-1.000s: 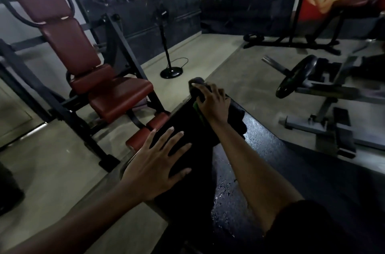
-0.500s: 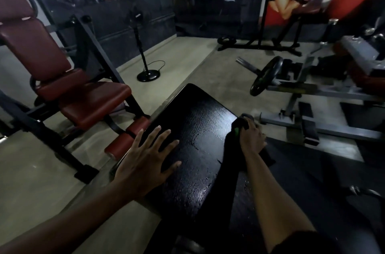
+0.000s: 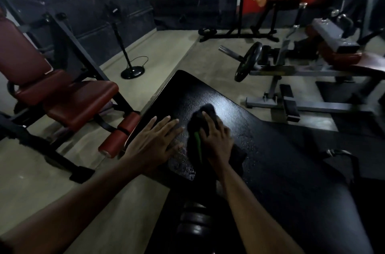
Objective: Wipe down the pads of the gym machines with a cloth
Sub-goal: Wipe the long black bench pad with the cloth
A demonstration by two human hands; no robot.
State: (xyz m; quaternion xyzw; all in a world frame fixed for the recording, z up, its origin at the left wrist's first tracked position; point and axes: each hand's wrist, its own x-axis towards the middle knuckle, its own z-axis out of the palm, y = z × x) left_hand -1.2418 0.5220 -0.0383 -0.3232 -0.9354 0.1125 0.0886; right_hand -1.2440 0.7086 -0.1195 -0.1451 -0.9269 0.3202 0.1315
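Observation:
A wide black pad of a gym machine lies in front of me, wet and shiny with droplets. A dark cloth with a green stripe sits bunched on the pad near its middle. My right hand lies over the cloth, fingers curled into it. My left hand rests flat on the pad's left edge, fingers spread, just left of the cloth.
A red padded seat machine stands close on the left, its red roller near the pad's edge. A fan stand is on the floor beyond. A grey plate-loaded machine stands at the right. Black weight plates sit below the pad.
My right hand has swept the cloth from the pad's far end to its right edge, then back to the middle beside my left hand. The left hand stays on the pad.

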